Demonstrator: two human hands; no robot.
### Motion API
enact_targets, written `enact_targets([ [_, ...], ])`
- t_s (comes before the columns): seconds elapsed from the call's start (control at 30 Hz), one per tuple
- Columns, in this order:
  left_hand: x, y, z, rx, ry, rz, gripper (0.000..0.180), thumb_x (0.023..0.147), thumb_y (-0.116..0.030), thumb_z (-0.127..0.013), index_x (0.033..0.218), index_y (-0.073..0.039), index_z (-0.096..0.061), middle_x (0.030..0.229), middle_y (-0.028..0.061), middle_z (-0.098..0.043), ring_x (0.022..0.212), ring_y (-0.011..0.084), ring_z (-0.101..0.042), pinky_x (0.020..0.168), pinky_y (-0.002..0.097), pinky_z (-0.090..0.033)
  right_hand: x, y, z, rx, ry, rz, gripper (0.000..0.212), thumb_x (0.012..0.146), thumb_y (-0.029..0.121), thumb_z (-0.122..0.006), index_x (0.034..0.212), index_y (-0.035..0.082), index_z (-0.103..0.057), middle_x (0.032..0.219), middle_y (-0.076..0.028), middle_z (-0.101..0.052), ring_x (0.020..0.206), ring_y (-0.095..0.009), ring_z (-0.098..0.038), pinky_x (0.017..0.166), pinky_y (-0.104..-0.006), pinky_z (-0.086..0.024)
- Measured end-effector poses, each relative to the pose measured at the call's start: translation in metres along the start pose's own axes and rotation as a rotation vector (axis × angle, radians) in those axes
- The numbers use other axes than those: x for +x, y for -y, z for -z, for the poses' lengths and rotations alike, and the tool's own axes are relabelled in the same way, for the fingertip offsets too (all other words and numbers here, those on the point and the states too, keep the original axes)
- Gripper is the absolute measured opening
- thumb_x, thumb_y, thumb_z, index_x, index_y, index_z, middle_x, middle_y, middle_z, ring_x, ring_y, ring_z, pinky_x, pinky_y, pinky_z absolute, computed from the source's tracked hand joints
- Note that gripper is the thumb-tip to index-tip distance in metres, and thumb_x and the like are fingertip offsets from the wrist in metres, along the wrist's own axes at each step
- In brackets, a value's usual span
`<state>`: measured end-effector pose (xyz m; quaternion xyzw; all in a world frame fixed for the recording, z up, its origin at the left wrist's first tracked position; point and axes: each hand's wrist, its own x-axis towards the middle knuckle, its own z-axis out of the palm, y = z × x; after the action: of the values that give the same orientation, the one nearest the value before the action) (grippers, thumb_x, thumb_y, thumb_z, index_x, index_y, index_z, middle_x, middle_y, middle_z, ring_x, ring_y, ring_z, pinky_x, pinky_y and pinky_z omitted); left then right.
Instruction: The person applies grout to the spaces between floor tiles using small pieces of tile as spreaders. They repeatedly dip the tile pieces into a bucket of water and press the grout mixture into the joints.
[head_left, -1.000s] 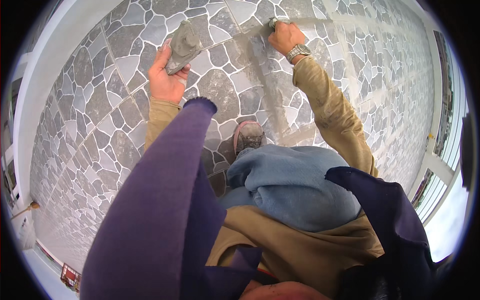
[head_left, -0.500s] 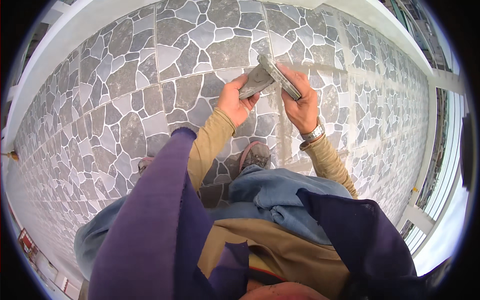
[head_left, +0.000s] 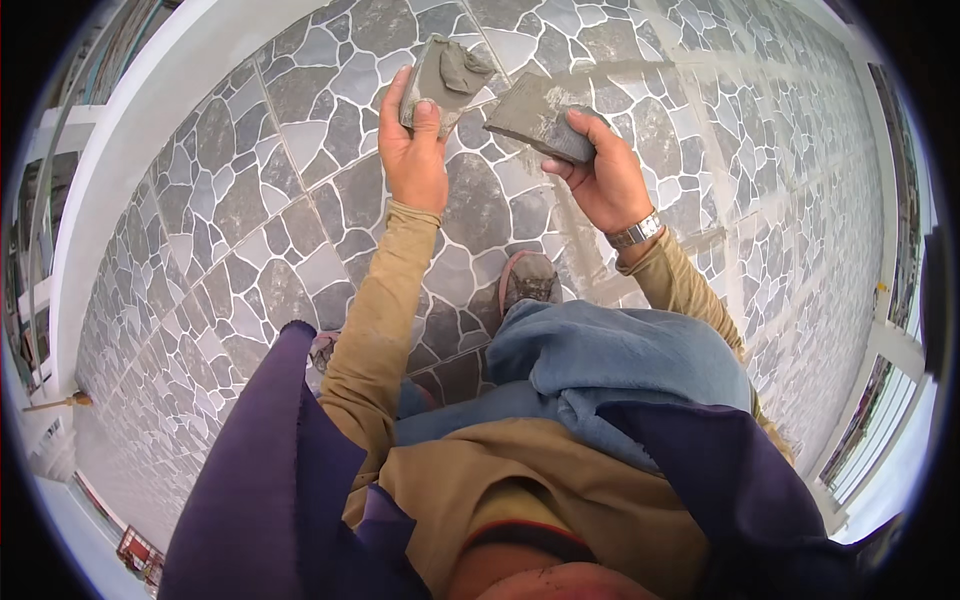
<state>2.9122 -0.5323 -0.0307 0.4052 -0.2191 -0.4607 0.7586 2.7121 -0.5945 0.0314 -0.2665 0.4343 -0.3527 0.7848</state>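
My left hand (head_left: 415,165) grips a flat grey rectangular pad (head_left: 424,92) by its near end, thumb on top. A lump of wet grey mortar-like paste (head_left: 464,70) sits on the pad's upper face. To the right, my right hand (head_left: 610,180) is closed round one end of a second flat pad (head_left: 528,108), its face smeared with the same grey paste. The thumb lies on top and the fingers go beneath. Both pads are held above the floor, side by side with a narrow gap between them.
The floor (head_left: 480,200) is stone-patterned tile with pale joints, and dull grey smears mark it on the right. My shoe (head_left: 530,277) stands on the tiles below my hands. A white kerb (head_left: 130,130) curves along the left and far side. A wooden-handled tool (head_left: 75,400) lies far left.
The pads, close together before, have come apart. My left hand moved left and farther out, its pad now tilted face-up with the paste lump showing. The right pad has turned flatter, smeared face up.
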Motion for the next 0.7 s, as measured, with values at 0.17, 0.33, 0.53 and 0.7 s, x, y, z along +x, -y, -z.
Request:
enact_targets([
  [0.17,-0.023,0.012,-0.023,0.542,0.107,-0.531,0.046,0.099,-0.009,-0.06,0.142,-0.009,-0.045,0.142,0.018,-0.053,0.128,0.0274,-0.055,0.107,0.0388,-0.046,-0.001,-0.005,-0.01,0.138,-0.003,-0.074,0.028,0.097,0.022,-0.058,0.112,-0.002,-0.058,0.101,-0.012,-0.068,0.083,-0.023,-0.069,0.065,-0.0318,-0.06],
  [0.33,-0.027,0.024,-0.011,0.553,0.286,-0.671,0.04,0.091,0.002,-0.065,0.128,-0.01,-0.053,0.137,0.0214,-0.058,0.131,0.0345,-0.055,0.107,0.0412,-0.047,-0.004,-0.002,0.009,0.229,0.028,-0.128,0.03,0.092,0.024,-0.057,0.107,-0.002,-0.06,0.093,-0.014,-0.069,0.076,-0.026,-0.069,0.056,-0.0326,-0.056],
  [0.53,-0.023,0.031,0.007,0.668,0.424,-0.769,0.047,0.087,0.01,-0.065,0.127,-0.013,-0.053,0.137,0.0237,-0.058,0.128,0.0362,-0.057,0.103,0.042,-0.049,-0.003,-0.001,0.042,0.276,0.118,-0.126,0.026,0.093,0.025,-0.057,0.104,0.002,-0.062,0.091,-0.012,-0.07,0.071,-0.025,-0.067,0.051,-0.0313,-0.047],
  [0.7,-0.062,0.073,0.043,0.725,0.363,-0.28,0.04,0.092,0.005,-0.061,0.129,-0.009,-0.055,0.129,0.0157,-0.062,0.12,0.0274,-0.061,0.099,0.0369,-0.051,0.007,0.054,0.057,0.267,0.39,0.138,0.033,0.093,0.022,-0.058,0.119,0.0,-0.06,0.117,-0.015,-0.068,0.098,-0.025,-0.066,0.067,-0.0372,-0.052],
])
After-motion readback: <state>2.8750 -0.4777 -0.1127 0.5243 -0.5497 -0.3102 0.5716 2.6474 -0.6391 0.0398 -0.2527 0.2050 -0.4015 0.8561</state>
